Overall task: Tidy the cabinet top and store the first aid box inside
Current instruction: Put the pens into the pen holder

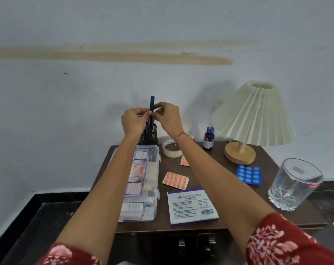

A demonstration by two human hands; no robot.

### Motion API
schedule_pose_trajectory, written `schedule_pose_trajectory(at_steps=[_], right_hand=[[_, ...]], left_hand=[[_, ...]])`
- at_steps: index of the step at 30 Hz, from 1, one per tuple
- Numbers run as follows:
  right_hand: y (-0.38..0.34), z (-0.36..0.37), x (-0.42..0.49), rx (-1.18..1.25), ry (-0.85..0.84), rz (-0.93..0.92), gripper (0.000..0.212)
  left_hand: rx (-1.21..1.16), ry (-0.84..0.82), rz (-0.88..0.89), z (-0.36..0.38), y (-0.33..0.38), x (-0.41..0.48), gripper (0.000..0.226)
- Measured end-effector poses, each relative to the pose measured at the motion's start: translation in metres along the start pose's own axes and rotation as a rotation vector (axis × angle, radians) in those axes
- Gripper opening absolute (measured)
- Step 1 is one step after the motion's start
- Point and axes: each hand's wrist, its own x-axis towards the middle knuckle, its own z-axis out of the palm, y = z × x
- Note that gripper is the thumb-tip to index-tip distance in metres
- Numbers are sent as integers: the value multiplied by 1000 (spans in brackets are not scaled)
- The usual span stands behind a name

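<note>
A dark blue pen [152, 103] stands upright above the black mesh pen holder [150, 135] at the back of the brown cabinet top [206, 178]. My left hand [134, 121] and my right hand [168, 117] both pinch the pen from either side. The clear plastic first aid box [141, 180] lies closed on the left of the cabinet top, under my left forearm. Two cabinet door handles [196, 243] show below the front edge.
On the top lie a roll of tape [171, 148], two orange pill strips [175, 180], a stamp pad box [192, 206], a blue pill strip [248, 175], a small dark bottle [208, 138], a pleated lamp [252, 119] and a glass tumbler [294, 183] at the right edge.
</note>
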Motion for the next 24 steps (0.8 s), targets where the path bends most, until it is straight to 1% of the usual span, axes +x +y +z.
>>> schedule_pose_trajectory(at_steps=[4,9,15,20,24], right_hand=[[13,11,9,40,-86,111,20],[29,23,9,-67,-152,168,19],[31,30,10,-149,-81,180,25],[31,32,10,-197,-80,197,30],[35,29,7,-228,-72,196,30]], left_hand=[[15,-88,-63,5,-16,10,16],[61,-200,-146,10,-32,14,19],[95,-181,-126,13,-34,20,25],[136,-178,-91,16,-32,21,33],[120,-179,-113,18,-32,19,36]])
